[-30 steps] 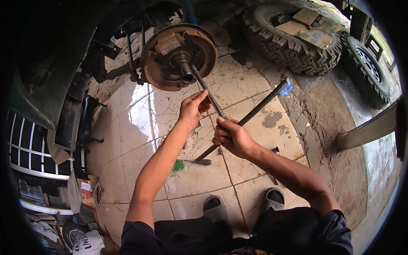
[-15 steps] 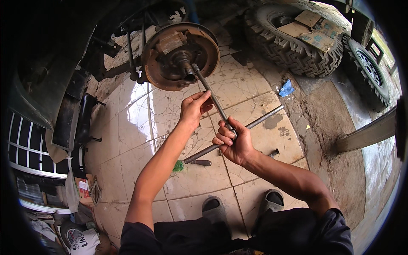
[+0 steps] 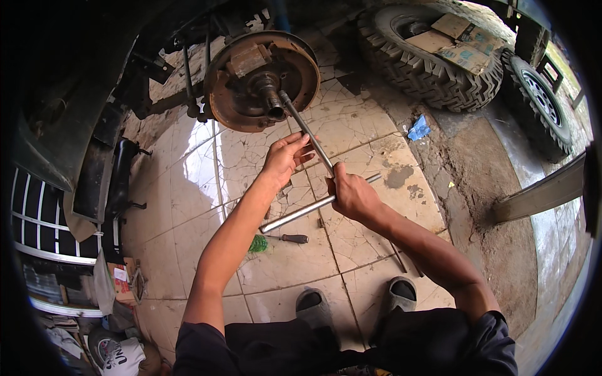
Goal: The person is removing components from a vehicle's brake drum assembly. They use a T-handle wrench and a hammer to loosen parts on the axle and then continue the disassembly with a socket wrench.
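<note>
head view: right hand [image 3: 352, 195] aims socket rod [image 3: 305, 130] up-left into hub [image 3: 271, 103].

A floor of cracked, glossy beige tiles [image 3: 351, 131] is seen, bordered at the right by bare dirt ground [image 3: 476, 188]. Two knobby tyres [image 3: 433, 69] are laid there. Daylight is reflected on the tiles.

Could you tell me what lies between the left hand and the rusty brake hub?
In the head view, only the wrench shaft spans from the left hand to the hub, over bare tile.
</note>
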Demonstrator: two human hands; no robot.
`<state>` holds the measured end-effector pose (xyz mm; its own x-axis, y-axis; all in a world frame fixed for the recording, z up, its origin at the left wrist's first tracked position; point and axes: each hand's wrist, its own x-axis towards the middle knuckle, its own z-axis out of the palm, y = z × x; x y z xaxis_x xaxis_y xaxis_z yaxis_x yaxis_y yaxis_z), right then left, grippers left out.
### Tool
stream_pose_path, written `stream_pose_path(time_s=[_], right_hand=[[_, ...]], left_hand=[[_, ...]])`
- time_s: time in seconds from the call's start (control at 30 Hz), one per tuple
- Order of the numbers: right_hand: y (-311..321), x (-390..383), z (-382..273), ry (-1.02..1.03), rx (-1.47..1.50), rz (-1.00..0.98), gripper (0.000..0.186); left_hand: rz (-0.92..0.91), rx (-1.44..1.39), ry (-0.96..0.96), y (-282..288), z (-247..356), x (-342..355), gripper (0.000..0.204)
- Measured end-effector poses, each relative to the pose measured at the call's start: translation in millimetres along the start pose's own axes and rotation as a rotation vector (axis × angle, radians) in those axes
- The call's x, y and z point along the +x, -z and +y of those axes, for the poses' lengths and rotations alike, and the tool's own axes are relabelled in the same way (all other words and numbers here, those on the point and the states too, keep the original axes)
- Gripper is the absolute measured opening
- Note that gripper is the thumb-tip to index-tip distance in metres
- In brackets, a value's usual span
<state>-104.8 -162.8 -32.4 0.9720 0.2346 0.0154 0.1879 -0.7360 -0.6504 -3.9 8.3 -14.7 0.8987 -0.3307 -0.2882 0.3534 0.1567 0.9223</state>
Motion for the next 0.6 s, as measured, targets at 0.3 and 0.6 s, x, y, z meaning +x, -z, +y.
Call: stream_pose_path(time_s=[0.3, 0.6], right_hand=[[-2, -39, -4, -0.023, 0.309, 0.049, 0.025], [-3, -16, -16, -0.201, 1.357, -0.063, 0.020]], left_hand=[[-0.102, 0.010, 0.029, 4, -13, -18, 0.021], [0.041, -0.043, -0.022, -3, -3, -9, 0.016]])
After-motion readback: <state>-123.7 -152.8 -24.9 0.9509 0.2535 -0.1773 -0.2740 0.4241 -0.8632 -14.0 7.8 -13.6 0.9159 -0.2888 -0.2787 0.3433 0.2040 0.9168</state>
